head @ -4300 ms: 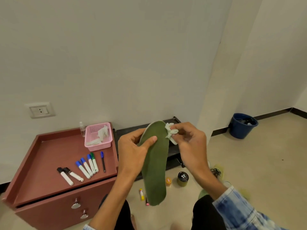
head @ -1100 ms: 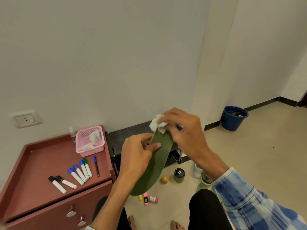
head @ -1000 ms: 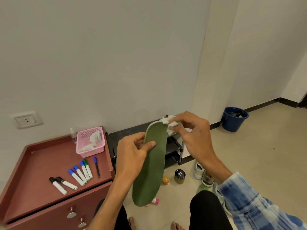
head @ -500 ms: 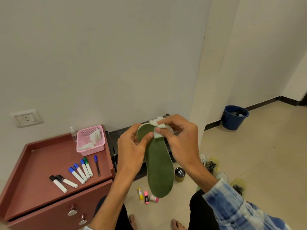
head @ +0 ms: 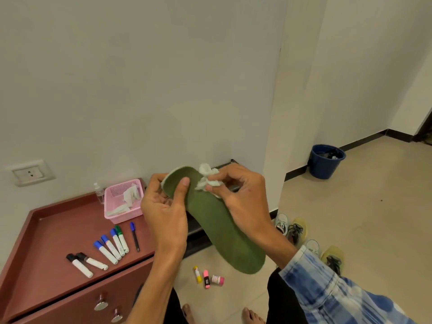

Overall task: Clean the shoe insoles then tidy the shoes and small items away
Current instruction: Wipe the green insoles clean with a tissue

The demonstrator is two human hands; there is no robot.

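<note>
A long green insole (head: 217, 228) is held up in front of me, its rounded end pointing up and left. My left hand (head: 164, 213) grips that upper end, thumb pressed on the green face. My right hand (head: 243, 197) pinches a crumpled white tissue (head: 207, 181) against the insole's upper right edge. Two pairs of shoes (head: 294, 230) stand on the floor at the right, partly hidden by my right sleeve. Three small coloured items (head: 207, 278) lie on the floor below the insole.
A red-brown cabinet (head: 53, 232) at the left carries several markers (head: 107, 246), a blue pen (head: 134, 236), a pink basket (head: 112, 195) with tissues and a small clear bottle (head: 99, 192). A black shoe rack (head: 201, 239) sits behind the insole. A blue bin (head: 326, 161) stands by the far wall.
The insole's lower end has swung to the right. My right hand with the tissue has shifted from the top end onto the upper right edge. More of the shoes shows now.
</note>
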